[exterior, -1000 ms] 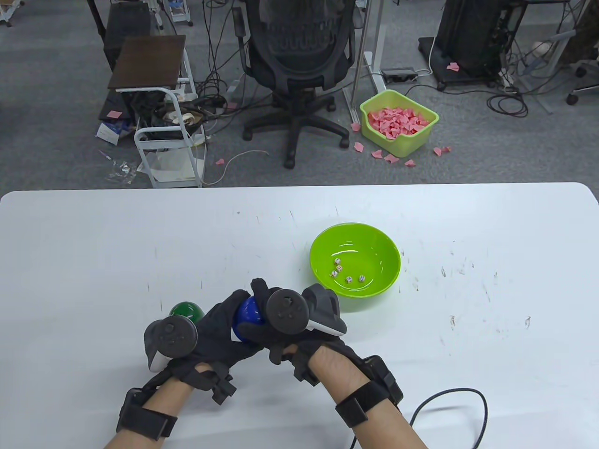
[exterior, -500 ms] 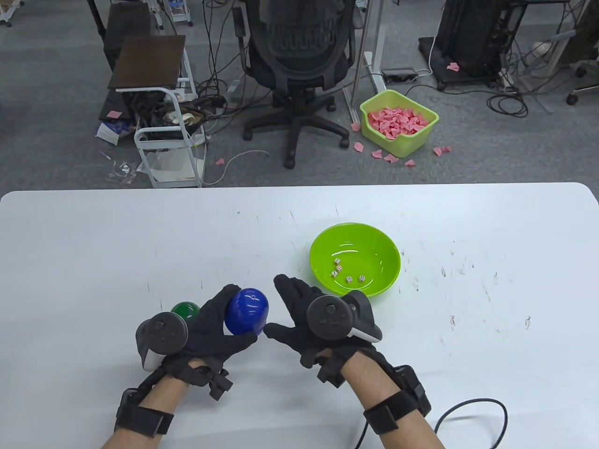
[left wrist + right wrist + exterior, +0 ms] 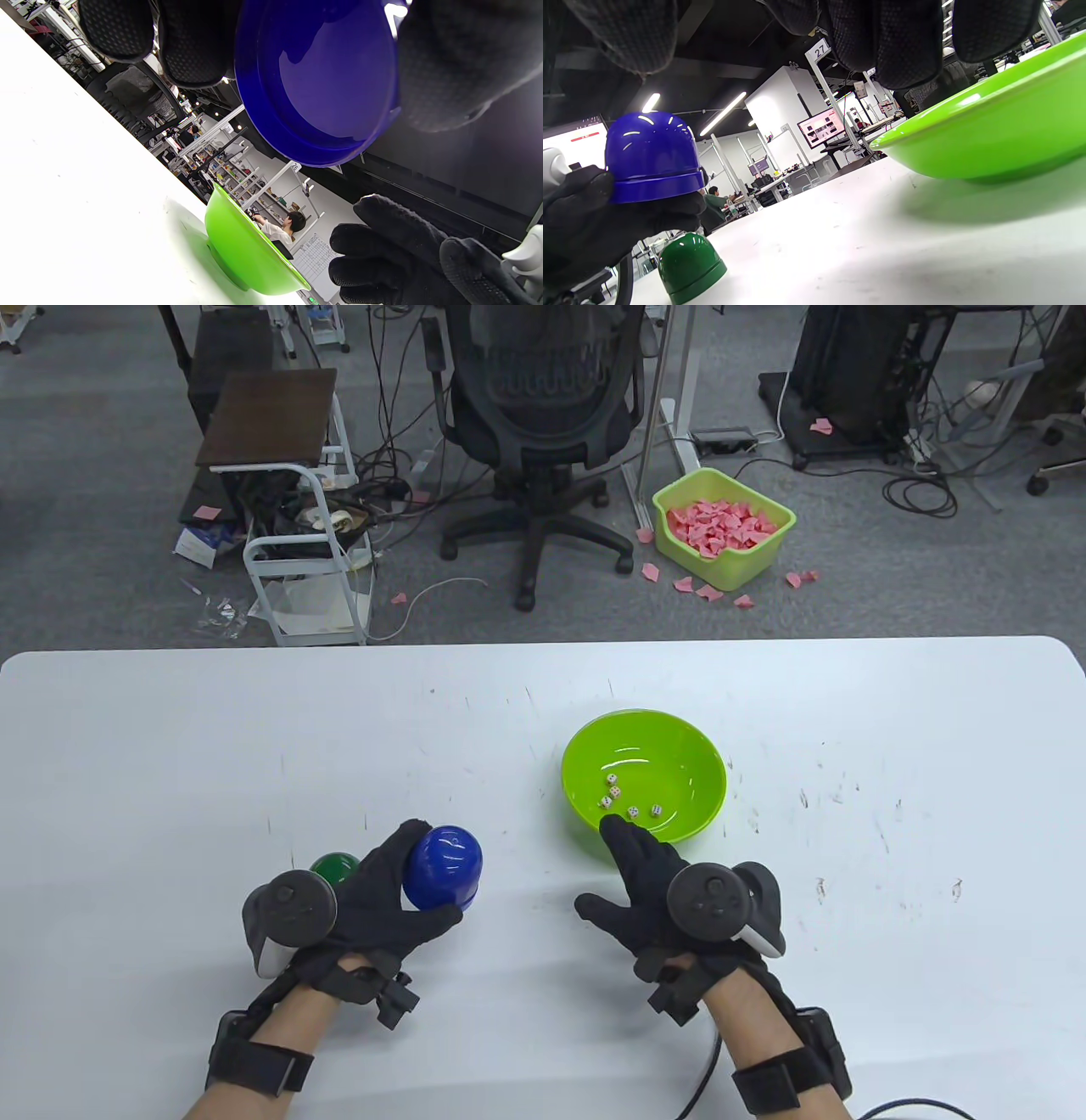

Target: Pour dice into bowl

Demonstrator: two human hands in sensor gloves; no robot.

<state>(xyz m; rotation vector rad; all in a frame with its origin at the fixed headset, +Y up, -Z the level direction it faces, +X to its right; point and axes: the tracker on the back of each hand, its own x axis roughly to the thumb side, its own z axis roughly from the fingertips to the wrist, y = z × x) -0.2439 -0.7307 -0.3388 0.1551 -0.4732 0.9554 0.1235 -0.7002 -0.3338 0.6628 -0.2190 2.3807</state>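
A lime green bowl stands on the white table with several small white dice in its bottom. My left hand holds a blue dome-shaped cup mouth down, just above the table; the left wrist view looks up into the cup's hollow inside, and no dice show there. The cup also shows in the right wrist view. My right hand is open and empty, fingers spread, fingertips at the bowl's near rim.
A dark green dome cup stands mouth down on the table behind my left hand, also in the right wrist view. A black cable trails from my right wrist. An office chair stands beyond the table's far edge.
My right hand let go of the blue cup and moved right toward the bowl, opening its fingers. My left hand keeps the blue cup and has stayed nearly still.
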